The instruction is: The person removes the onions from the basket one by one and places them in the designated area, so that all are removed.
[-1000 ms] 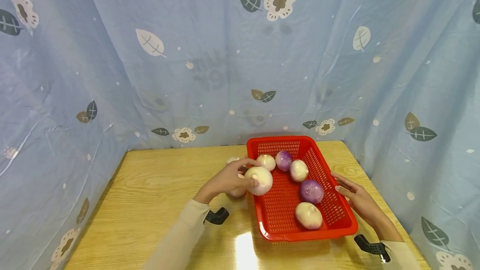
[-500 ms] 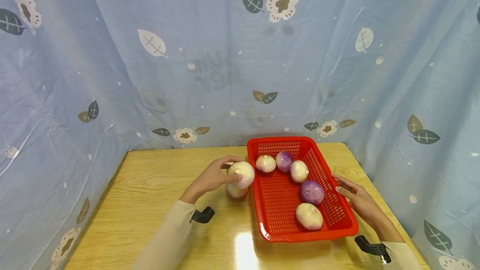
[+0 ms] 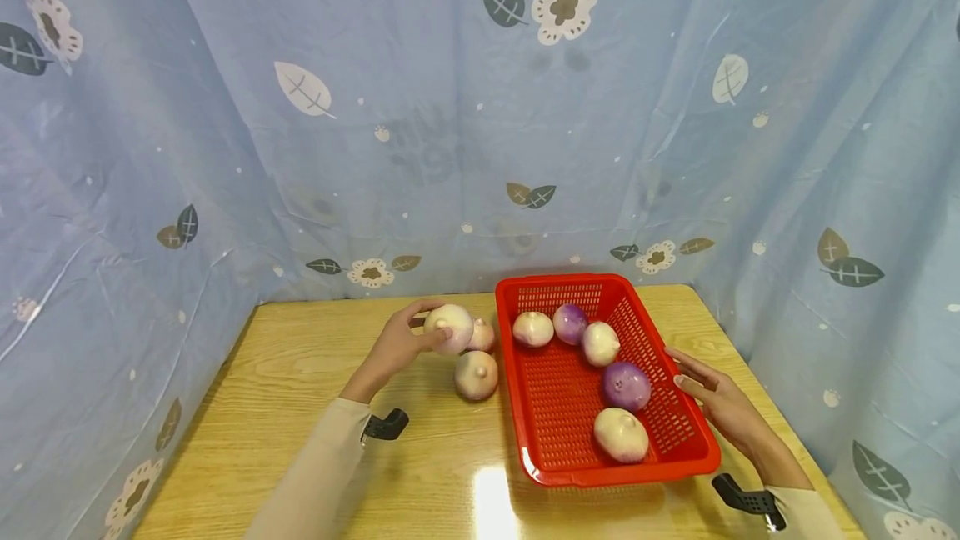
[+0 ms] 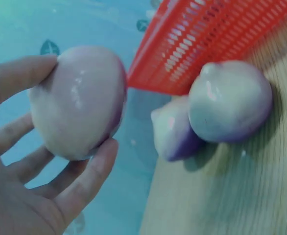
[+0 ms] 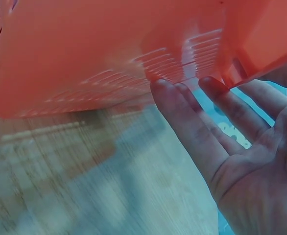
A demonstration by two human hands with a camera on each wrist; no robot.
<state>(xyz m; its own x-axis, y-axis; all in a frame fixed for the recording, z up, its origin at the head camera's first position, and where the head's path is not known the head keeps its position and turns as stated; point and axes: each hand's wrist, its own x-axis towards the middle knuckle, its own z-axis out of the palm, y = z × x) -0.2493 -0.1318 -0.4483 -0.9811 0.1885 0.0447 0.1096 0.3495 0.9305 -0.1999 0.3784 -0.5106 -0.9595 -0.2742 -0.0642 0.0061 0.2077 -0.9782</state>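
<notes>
My left hand holds a white and purple onion above the table, left of the red plastic basket. In the left wrist view, the thumb and fingers curl round this onion. Two more onions stand together on the table beside the basket: a near onion and a farther onion, partly covered by the held one. At the basket's right side is my right hand. Its fingers are fairly straight, with the tips at the basket's outer wall below the rim.
Inside the basket lie several onions, including a white onion at the front and a purple onion behind it. The wooden table ends at a blue patterned curtain behind and on both sides.
My left hand has moved left, from over the basket's left rim to beyond the two table onions, carrying its onion. Those two now show more fully. The right hand stays at the basket.
</notes>
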